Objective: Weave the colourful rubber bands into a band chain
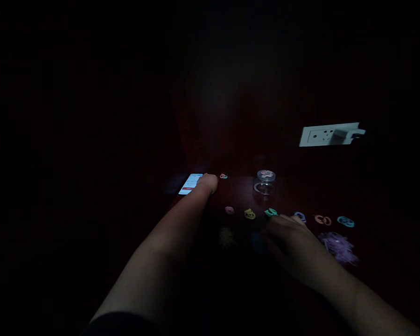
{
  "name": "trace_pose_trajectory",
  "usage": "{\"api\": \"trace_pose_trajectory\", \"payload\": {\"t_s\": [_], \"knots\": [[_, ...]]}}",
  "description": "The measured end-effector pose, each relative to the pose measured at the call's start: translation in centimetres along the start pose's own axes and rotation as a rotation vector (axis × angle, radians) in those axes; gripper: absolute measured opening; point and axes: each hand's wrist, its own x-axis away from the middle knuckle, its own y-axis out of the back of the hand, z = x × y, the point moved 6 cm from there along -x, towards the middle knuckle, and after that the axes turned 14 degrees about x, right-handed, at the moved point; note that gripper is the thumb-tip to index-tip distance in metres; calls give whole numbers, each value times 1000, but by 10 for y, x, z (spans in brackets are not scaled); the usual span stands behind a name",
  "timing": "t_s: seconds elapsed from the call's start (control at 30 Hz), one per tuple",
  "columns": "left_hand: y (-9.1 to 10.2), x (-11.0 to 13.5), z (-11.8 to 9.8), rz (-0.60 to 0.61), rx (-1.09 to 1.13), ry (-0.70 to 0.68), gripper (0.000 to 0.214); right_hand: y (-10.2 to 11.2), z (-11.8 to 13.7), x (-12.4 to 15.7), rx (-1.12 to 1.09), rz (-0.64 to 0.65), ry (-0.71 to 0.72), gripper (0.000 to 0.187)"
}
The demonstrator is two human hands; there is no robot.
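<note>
My left hand [209, 182] reaches far forward, its fingers curled beside a lit phone [188, 185]. Whatever it holds, if anything, is hidden. Just right of it lies a small cluster of pink and green bands [224, 176]. Closer to me, my right hand [285, 231] is bent over the table with its fingers drawn together; their tips are in shadow, beside a dim blue pile [257, 242]. Beyond that hand are green hair ties [270, 212] and partly covered violet ones [300, 216]. A purple heap of thin bands [339, 247] lies to its right.
A clear lidded jar [264, 186] stands at the back. Pink [229, 210], yellow [249, 214], orange [322, 220] and blue hair ties [346, 221] lie in a row. A dim yellowish pile [226, 237] is nearer. A wall socket [322, 135] holds a plug.
</note>
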Motion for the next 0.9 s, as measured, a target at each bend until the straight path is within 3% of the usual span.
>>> {"api": "trace_pose_trajectory", "payload": {"t_s": [0.13, 0.37, 0.5, 0.67, 0.9], "knots": [[3, 8, -4, -42, 45, -54, 20, 0, -2, 0, 32, -27, 10, 13], [13, 52, -21, -118, 177, -210, 29, 3, -17, -3, 80, -100, -44, 13], [17, 67, -14, -135, 148, -201, 23, 0, -23, -3, 83, -106, -83, 13], [15, 58, -4, -108, 61, -113, 24, -3, -21, -4, 56, -73, -72, 14], [-3, 36, -14, -17, 77, -47, 20, -2, -20, -3, 56, -60, -77, 14]]}}
